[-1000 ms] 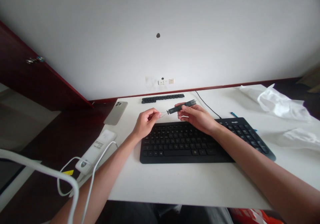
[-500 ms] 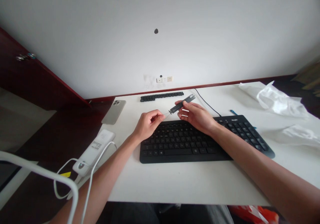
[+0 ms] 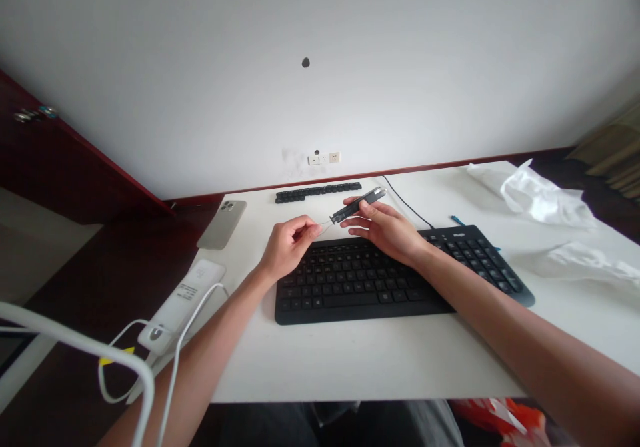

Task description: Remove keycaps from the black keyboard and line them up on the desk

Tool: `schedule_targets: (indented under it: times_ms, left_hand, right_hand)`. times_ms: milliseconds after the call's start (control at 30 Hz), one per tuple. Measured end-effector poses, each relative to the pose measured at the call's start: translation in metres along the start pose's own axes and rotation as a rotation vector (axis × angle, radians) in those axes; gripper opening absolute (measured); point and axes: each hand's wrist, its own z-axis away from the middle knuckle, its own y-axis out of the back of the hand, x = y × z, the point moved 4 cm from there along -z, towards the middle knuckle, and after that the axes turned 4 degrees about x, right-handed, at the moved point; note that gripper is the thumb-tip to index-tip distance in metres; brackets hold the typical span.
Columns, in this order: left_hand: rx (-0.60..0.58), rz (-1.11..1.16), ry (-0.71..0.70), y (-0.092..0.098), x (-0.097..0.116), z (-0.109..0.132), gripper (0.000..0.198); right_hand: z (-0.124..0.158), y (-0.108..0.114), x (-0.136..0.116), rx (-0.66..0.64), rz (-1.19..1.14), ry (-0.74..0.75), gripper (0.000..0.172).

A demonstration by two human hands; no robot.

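My right hand [image 3: 383, 228] grips a long black key bar [image 3: 359, 205] and holds it tilted above the top edge of the black keyboard [image 3: 395, 279]. My left hand [image 3: 287, 244] is closed in a pinch on a thin metal wire [image 3: 326, 223] that runs to the bar's left end. Both hands hover over the white table [image 3: 350, 360], just behind the keyboard's upper left keys.
A row of black keys [image 3: 318, 191] lies near the wall. A phone [image 3: 222, 224] lies face down at the table's left corner, a white power bank [image 3: 181, 306] with white cables in front of it. White plastic bags [image 3: 545, 200] lie at the right, a blue pen [image 3: 457, 220] beside the keyboard.
The view has shifted slightly. Both hands stay together behind the keyboard; the bar's right end has tipped up a little and the left hand has closed in toward it.
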Motion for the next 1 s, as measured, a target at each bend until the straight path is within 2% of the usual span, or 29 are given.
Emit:
schedule_targets:
  times_ms: [367, 467, 567, 633, 700, 800, 867, 1000]
  left_hand:
    - [-0.022, -0.088, -0.003, -0.006, 0.002, 0.002, 0.040]
    - [-0.003, -0.013, 0.013, -0.005, 0.001, 0.000, 0.030]
    - [0.033, 0.070, 0.022, 0.002, 0.003, -0.001, 0.030]
    - [-0.044, 0.051, 0.020, 0.003, 0.009, 0.000, 0.038]
    - [-0.193, -0.004, 0.022, 0.000, 0.017, 0.003, 0.047]
    - [-0.379, -0.069, 0.051, -0.006, 0.026, 0.010, 0.045]
    - [-0.438, -0.084, 0.062, -0.009, 0.030, 0.013, 0.043]
    - [-0.460, -0.118, 0.053, -0.011, 0.028, 0.013, 0.039]
  right_hand:
    - [0.006, -0.010, -0.001, -0.015, 0.068, 0.039, 0.038]
    - [0.005, -0.007, -0.002, 0.042, 0.056, 0.055, 0.036]
    - [0.001, 0.001, -0.004, 0.136, 0.052, 0.080, 0.033]
    - [-0.001, 0.006, -0.004, 0.177, 0.061, 0.087, 0.033]
    - [-0.002, 0.008, -0.003, 0.180, 0.073, 0.086, 0.035]
    - [-0.002, 0.005, -0.002, 0.122, 0.132, 0.099, 0.037]
    - [0.000, 0.000, -0.001, 0.048, 0.220, 0.112, 0.038]
    - [0.003, -0.008, 0.000, -0.070, 0.402, 0.141, 0.040]
